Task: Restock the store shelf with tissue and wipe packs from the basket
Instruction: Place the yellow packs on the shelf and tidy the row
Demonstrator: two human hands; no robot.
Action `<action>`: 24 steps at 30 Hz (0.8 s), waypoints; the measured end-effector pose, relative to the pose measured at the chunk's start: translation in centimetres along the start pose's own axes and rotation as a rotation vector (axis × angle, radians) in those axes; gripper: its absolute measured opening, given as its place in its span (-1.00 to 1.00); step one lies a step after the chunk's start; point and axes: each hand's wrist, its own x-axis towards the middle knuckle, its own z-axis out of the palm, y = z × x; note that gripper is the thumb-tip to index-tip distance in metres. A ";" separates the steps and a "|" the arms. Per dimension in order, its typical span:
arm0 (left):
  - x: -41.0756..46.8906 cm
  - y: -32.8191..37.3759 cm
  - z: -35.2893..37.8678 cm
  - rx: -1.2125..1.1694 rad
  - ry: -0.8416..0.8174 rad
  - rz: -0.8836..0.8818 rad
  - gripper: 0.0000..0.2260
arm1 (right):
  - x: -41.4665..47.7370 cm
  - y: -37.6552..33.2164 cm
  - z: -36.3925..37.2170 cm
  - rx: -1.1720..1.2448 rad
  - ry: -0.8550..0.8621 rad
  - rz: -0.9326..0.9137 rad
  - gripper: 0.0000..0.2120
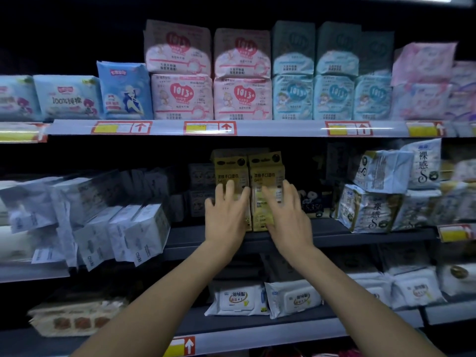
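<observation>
Two yellow wipe packs stand upright side by side on the middle shelf (pixel 334 231). My left hand (pixel 226 215) lies flat with straight, spread fingers against the front of the left yellow pack (pixel 230 167). My right hand (pixel 288 215) presses its straight fingers on the front of the right yellow pack (pixel 266 171). Neither hand curls round a pack. The basket is out of view.
White tissue packs (pixel 123 233) lean at the left of the middle shelf, white and gold packs (pixel 371 210) sit at its right. Pink packs (pixel 211 99) and blue packs (pixel 332 97) fill the top shelf. White wipe packs (pixel 239 298) lie on the lower shelf.
</observation>
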 end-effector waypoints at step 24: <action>-9.0 -14.4 -8.6 -0.097 0.244 0.109 -0.61 | -3.5 -14.8 -5.2 0.339 0.042 -0.185 -0.41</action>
